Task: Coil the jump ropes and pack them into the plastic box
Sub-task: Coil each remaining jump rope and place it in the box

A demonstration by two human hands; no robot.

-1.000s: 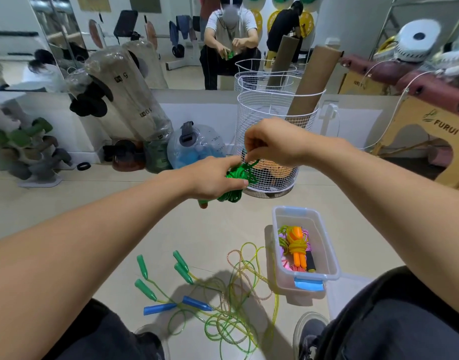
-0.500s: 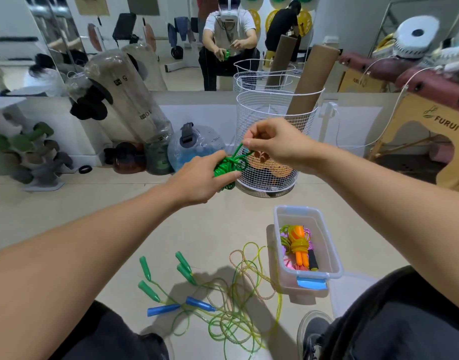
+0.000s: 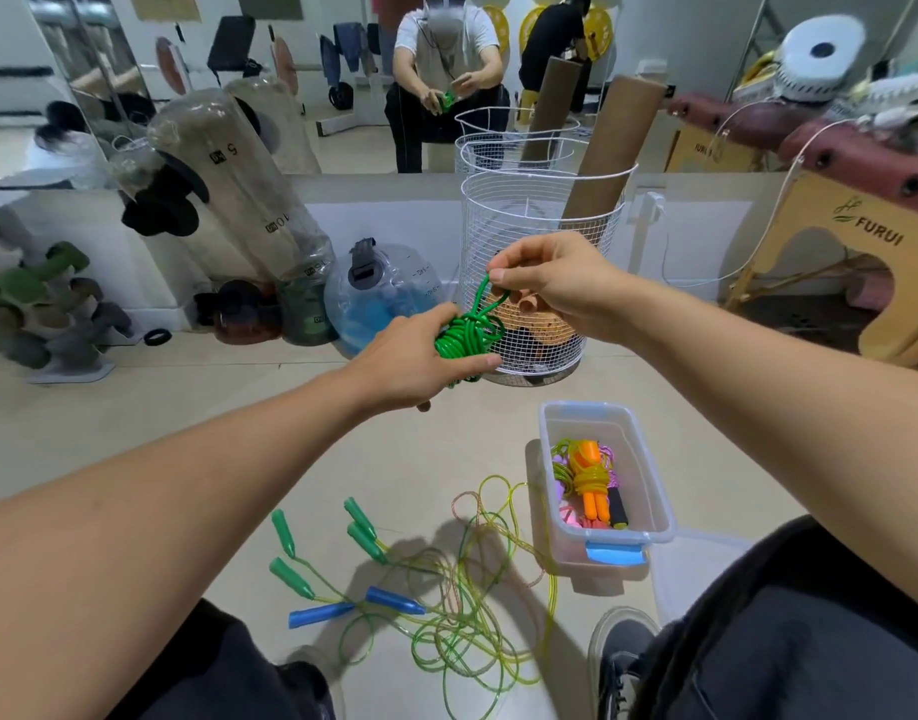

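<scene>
Fingers (image 3: 493, 277) of right hand (image 3: 555, 283) pinch a loop; left hand (image 3: 420, 356) grips green rope (image 3: 467, 340) bundle, up above plastic box (image 3: 654, 511). Rope prob. light, bendy, springy: hold round the middle.

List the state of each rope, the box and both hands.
Green rope: coiled, held off the floor.
Left hand: grips the coil.
Right hand: pinches a rope loop.
Plastic box: open, holding bundled ropes.
Floor ropes: loose, tangled.
</scene>
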